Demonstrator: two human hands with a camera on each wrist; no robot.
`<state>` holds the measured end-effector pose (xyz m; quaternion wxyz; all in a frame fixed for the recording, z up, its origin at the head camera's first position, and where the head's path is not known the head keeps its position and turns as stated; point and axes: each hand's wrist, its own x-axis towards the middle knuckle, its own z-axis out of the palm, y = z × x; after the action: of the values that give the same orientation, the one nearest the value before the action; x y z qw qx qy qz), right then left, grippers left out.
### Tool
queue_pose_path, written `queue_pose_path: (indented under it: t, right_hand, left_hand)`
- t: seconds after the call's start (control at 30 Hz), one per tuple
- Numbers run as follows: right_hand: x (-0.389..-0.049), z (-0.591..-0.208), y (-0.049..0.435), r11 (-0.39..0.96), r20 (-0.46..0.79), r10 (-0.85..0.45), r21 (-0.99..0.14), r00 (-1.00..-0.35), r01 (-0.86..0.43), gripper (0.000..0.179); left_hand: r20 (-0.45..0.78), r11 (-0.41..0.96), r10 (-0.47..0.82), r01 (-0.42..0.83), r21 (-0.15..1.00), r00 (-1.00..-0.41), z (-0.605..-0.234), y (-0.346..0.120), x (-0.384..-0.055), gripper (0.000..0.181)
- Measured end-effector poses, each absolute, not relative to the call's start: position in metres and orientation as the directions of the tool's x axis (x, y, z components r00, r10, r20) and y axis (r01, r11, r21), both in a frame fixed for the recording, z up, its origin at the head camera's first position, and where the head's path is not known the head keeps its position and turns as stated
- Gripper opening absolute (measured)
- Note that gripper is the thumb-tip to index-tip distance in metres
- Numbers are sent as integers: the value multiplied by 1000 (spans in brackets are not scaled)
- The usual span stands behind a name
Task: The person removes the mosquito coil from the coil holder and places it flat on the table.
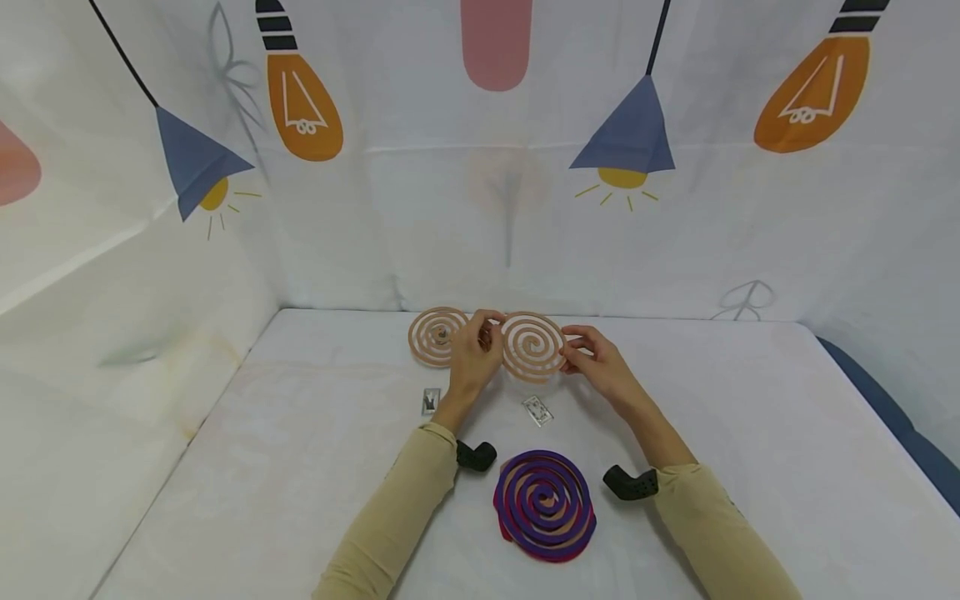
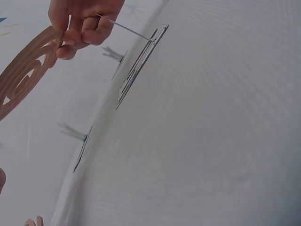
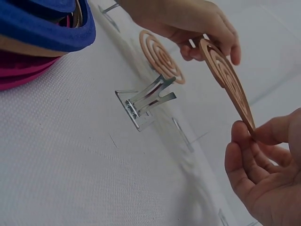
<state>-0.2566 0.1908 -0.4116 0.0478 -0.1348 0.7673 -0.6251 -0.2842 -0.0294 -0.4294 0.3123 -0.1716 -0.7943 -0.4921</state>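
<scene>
Both hands hold a tan mosquito coil (image 1: 533,342) between them, near the far edge of the table. My left hand (image 1: 476,354) pinches its left edge. My right hand (image 1: 598,363) grips the opposite edge between thumb and fingers, seen closely in the right wrist view. There the coil (image 3: 229,77) appears nearly edge-on, raised over the table. Beyond the left hand lies a second tan coil (image 1: 420,337), with a small metal piece at its centre. A metal coil stand (image 1: 537,410) with raised prongs sits below the held coil; another stand (image 1: 431,401) is to its left.
A stack of mosquito coils (image 1: 544,504), purple on top with red and tan underneath, lies near the front between the forearms. Black wrist cameras sit on both sleeves. A printed cloth wall (image 1: 420,225) rises behind the white table (image 1: 285,467).
</scene>
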Motion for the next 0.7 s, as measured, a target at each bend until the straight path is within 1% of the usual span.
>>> queue_pose_path:
  t: [0.17, 0.4, 0.5, 0.7]
  right_hand:
    - [-256, -410, 191, 184, 90, -286, -972, -954, -147, 42]
    - [-254, -407, 192, 188, 74, -290, -973, -954, -133, 40]
    - [-253, -406, 194, 188, 78, -314, -972, -946, -143, 41]
    - [-253, -404, 197, 185, 81, -355, -970, -931, -155, 44]
  left_hand:
    - [683, 478, -28, 590, 651, -730, -432, -31, -285, 22]
    - [673, 462, -28, 587, 665, -740, -433, -35, -286, 21]
    - [649, 462, 3, 577, 674, -761, -431, -37, -287, 20]
    - [509, 446, 187, 534, 718, -840, -424, -47, -290, 22]
